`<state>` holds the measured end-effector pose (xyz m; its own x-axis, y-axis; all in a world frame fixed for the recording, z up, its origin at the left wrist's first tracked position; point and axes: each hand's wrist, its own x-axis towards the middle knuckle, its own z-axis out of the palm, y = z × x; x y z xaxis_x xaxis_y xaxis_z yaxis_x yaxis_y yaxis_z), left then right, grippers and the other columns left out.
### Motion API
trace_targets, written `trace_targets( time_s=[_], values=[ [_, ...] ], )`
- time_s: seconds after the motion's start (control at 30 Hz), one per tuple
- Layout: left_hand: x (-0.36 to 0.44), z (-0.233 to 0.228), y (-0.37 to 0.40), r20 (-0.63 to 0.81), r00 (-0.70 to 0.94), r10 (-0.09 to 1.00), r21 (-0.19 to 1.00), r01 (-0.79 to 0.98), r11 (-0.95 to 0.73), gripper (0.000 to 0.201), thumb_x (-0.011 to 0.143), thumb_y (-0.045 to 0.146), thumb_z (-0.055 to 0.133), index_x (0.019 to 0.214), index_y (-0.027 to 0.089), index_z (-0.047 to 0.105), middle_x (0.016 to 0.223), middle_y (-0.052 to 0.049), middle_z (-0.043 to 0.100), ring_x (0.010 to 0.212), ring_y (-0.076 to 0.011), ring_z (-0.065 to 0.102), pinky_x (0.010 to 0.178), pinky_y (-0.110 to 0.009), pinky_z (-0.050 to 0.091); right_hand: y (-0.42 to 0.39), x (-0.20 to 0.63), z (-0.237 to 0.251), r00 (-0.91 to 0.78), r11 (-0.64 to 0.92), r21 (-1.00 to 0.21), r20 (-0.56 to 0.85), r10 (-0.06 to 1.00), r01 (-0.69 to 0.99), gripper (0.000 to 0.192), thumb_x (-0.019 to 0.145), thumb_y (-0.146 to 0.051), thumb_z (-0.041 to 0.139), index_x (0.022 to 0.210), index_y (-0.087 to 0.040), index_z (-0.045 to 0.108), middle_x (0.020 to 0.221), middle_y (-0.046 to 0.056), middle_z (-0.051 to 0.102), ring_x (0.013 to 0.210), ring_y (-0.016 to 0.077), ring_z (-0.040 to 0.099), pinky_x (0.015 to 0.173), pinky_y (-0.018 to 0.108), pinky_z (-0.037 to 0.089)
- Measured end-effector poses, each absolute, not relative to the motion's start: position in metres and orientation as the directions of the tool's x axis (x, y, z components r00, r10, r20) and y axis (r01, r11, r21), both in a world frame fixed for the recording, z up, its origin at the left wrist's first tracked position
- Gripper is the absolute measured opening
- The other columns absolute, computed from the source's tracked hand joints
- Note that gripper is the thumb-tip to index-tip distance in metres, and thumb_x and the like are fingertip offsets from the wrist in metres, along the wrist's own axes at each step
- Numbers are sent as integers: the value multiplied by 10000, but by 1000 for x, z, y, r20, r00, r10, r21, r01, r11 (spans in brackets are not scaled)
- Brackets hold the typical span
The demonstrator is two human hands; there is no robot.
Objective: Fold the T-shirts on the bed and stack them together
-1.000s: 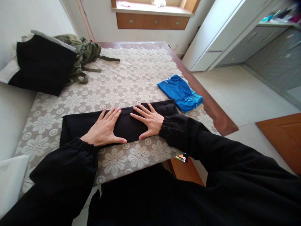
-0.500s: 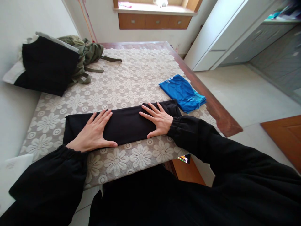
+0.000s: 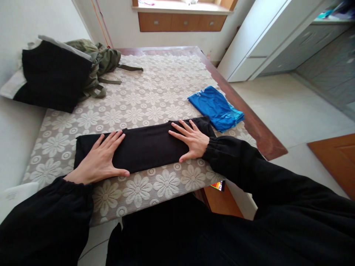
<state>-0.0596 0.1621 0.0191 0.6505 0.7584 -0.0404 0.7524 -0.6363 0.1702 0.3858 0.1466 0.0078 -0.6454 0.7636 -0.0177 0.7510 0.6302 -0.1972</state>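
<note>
A black garment (image 3: 145, 146), folded into a long flat strip, lies across the near part of the table. My left hand (image 3: 101, 159) rests palm down on its left portion, fingers stretched out and the thumb reaching past the near edge. On the right portion my right hand (image 3: 192, 140) lies flat, with its fingers spread. Neither hand grips the cloth. Just beyond the strip's right end is a folded blue garment (image 3: 215, 107), close to the black cloth.
A lace tablecloth (image 3: 149, 98) with flower patterns covers the wooden table (image 3: 266, 142). At the far left, an olive-green backpack (image 3: 105, 61) stands beside a black garment (image 3: 55, 74) draped over pale items. A white refrigerator (image 3: 244, 44) stands beyond the table's right side.
Both hands have slid apart along the black garment, the left one leftward and the right one slightly rightward. The garment itself has stayed in about the same place.
</note>
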Motion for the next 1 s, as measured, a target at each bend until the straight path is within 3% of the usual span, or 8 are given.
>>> trace_targets(
  time_s=[0.37,0.63,0.8,1.0],
  values=[
    [-95,21,158,-34,606,795,132,791,-597,1293,771,899,675,1787,272,178,1841,-128,269,1675,-432,295,1396,-612,172,139,413,10,-638,629,-141,-33,769,765,1262,809,-936,690,1785,-237,300,1863,164,179,1696,539,127,1322,794,93],
    [-111,34,149,-83,558,826,125,828,-546,1139,896,797,654,1782,313,126,1861,-81,212,1693,-411,260,1398,-660,122,138,432,3,-617,610,-99,-50,786,786,1400,668,-997,753,1780,-267,317,1861,174,171,1690,552,142,1318,801,52],
    [-123,38,158,-245,422,873,160,905,-393,1301,729,833,741,1754,174,286,1831,-163,278,1699,-426,228,1390,-653,111,148,444,3,-633,619,-135,-122,764,774,1406,691,-969,769,1804,-328,196,1878,147,100,1694,550,121,1304,816,83],
    [-130,32,156,-251,408,878,149,913,-381,1274,752,734,681,1746,69,241,1839,-225,215,1719,-428,133,1383,-647,86,149,450,-8,-628,619,-127,-46,777,775,1261,799,-995,629,1796,-327,243,1872,141,147,1696,522,160,1302,815,71]
  ],
)
